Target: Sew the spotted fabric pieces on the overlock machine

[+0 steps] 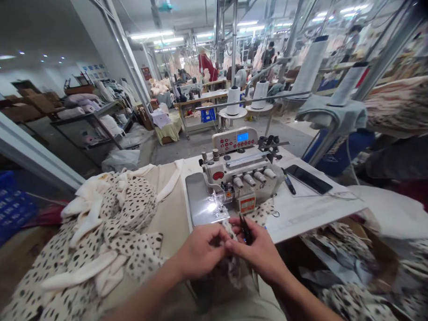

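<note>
In front of the overlock sewing machine (217, 162), my two hands meet over a narrow piece of black-spotted cream fabric (234, 272). My left hand (203, 250) is closed, pinching the fabric between thumb and fingers. My right hand (261, 248) curls round a dark pair of thread snips (246, 230), their points upward, while its thumb and fingertips also press at the fabric. The fabric hangs down below my fingers, and part of it is hidden by them. More spotted cloth (265, 212) lies at the right of the machine's base.
A heap of spotted fabric (131, 205) with plain cream strips covers the left of the table. A phone (308, 179) and a dark pen-like tool (289, 182) lie right of the machine. Thread cones (233, 100) stand behind it. Fabric scraps (343, 249) fill a box at lower right.
</note>
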Motion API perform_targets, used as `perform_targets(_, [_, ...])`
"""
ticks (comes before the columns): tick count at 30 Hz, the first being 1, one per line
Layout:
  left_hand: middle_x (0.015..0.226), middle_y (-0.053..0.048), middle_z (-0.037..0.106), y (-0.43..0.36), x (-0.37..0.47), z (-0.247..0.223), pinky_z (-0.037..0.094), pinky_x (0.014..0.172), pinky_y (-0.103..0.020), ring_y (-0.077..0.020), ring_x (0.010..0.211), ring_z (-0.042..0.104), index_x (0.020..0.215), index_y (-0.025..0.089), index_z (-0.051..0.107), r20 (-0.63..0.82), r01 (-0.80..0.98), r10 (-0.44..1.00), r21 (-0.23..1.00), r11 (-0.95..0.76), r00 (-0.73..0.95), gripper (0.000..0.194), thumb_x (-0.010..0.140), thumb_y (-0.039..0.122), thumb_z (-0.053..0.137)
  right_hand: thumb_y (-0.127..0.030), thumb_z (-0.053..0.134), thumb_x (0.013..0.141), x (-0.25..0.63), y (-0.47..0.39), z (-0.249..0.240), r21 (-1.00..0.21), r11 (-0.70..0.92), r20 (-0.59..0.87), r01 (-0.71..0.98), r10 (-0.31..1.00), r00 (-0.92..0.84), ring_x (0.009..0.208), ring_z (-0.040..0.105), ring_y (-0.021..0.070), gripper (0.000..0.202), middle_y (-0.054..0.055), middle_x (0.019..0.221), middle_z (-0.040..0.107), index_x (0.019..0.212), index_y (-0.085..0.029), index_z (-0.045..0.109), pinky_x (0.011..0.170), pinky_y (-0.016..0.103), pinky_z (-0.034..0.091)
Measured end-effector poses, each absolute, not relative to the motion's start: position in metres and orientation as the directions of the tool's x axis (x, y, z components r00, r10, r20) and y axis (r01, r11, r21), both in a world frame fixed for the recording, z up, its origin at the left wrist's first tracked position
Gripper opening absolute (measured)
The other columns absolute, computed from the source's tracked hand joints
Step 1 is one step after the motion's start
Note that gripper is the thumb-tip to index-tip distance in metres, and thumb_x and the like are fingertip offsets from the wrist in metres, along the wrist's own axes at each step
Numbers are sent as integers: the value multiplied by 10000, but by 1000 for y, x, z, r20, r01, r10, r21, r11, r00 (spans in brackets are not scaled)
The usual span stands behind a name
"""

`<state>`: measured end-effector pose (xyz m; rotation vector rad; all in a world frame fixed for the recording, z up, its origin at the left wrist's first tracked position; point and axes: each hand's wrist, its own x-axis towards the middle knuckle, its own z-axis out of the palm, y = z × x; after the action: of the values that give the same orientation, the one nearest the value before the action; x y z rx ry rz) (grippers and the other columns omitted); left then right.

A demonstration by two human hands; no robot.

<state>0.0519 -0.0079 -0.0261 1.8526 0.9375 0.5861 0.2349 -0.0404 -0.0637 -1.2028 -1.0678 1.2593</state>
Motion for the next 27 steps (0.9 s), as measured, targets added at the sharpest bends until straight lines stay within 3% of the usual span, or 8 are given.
perform_targets(5, [896,-1,550,8,30,-6,431,648,-222,-113,749,508,1022,208,478,-88,250,711,960,-126,698,281,836,274,678,-311,844,668,239,-32,-57,-990,-70,-59,-123,994,-89,816,648,212,413,50,885,727,1036,-151,750,754,327,531])
perform_targets(9, [803,48,528,37,3,15,346,509,-168,-64,582,455,1141,227,433,-259,270,630,959,81,732,436,843,394,705,-397,776,764,244,-30,-60,-954,-125,-84,-272,984,-158,740,635,194,284,40,820,729,896,-146,763,722,320,513])
perform_targets(13, [623,88,470,74,-25,40,265,419,-156,-49,449,361,1208,205,499,-409,491,596,871,27,692,546,806,488,735,-453,770,778,248,-33,-64,-948,-137,-83,-289,978,-193,687,603,168,311,21,769,708,834,-147,750,680,289,487])
perform_targets(17, [564,76,473,118,-46,67,256,412,-179,-71,433,373,1168,193,611,-477,689,611,707,-161,632,572,735,530,772,-446,783,772,254,-40,-70,-952,-133,-89,-275,982,-167,720,605,175,307,22,783,705,845,-149,752,716,292,482])
perform_targets(21, [622,40,537,164,-57,111,326,507,-196,-114,563,482,1022,199,729,-329,815,758,368,-447,564,515,622,506,834,-478,769,777,258,-59,-87,-962,-142,-132,-232,989,-59,738,610,196,336,29,775,698,842,-148,756,729,306,496])
perform_targets(23, [690,23,593,182,-55,131,356,578,-201,-137,651,528,973,204,750,-205,836,813,217,-505,544,489,592,497,840,-500,749,787,259,-74,-103,-963,-162,-155,-215,987,-50,769,624,220,360,43,785,699,850,-146,757,744,330,512])
perform_targets(25, [736,14,637,194,-46,138,368,629,-209,-151,701,551,960,212,755,-111,816,812,164,-554,573,431,636,494,801,-537,733,777,259,-92,-125,-969,-191,-180,-156,980,-84,766,634,240,391,57,782,700,826,-151,762,716,345,524])
perform_targets(27, [769,5,670,200,-31,127,379,688,-223,-160,743,571,925,223,759,-69,748,751,185,-637,657,323,703,457,750,-577,740,725,259,-108,-149,-983,-177,-173,-48,981,-90,683,625,231,414,53,713,684,718,-164,753,642,331,521])
